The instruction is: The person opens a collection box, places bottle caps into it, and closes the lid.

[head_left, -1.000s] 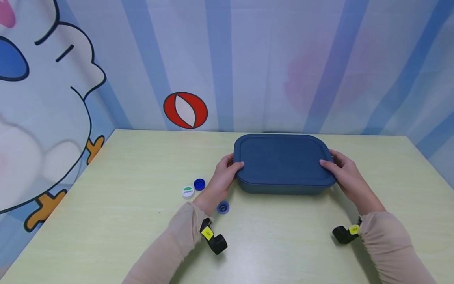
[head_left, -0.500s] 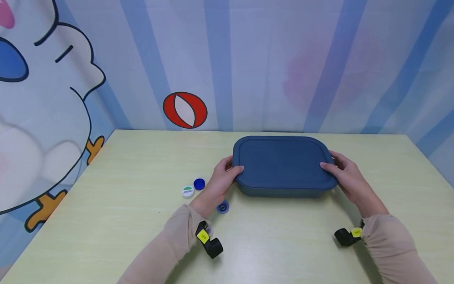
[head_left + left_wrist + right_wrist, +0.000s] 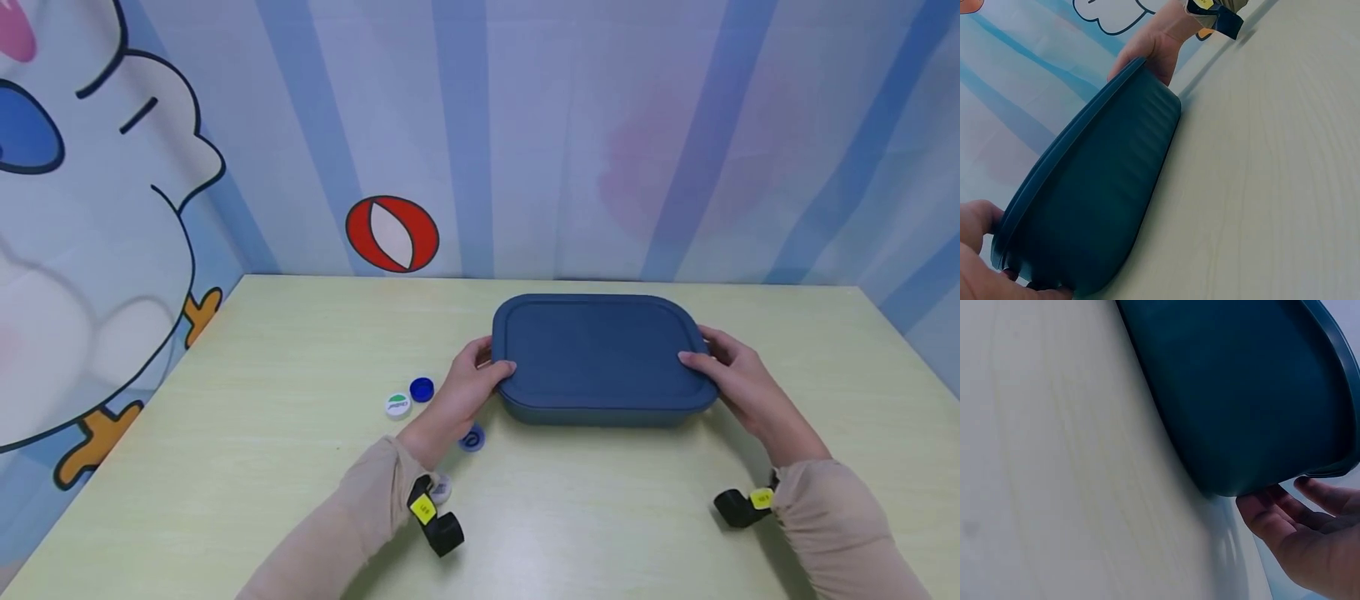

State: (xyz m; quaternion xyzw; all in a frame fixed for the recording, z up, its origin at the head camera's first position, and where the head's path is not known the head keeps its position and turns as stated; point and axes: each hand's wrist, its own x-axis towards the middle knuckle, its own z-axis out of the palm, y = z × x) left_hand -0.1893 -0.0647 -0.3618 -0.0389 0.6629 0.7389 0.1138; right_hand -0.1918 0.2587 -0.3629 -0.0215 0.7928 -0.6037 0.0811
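A dark blue rectangular lidded container with rounded corners sits between both hands at the right of the table's middle. My left hand grips its left end, thumb on the lid's edge and fingers against the side wall. At the opposite end my right hand holds it the same way, thumb over the lid rim. In the left wrist view the container's long side shows close over the tabletop, a hand at each end. The right wrist view has fingertips touching the lower end wall.
Left of the container lie several bottle caps: a dark blue cap, a white cap with a green mark, a lighter blue cap, and a pale cap partly behind the left wrist camera. A printed curtain stands behind the table.
Both hands have drawn the container slightly toward the person. The pale cap by the left wrist has come into view as the left arm shifted back and left.
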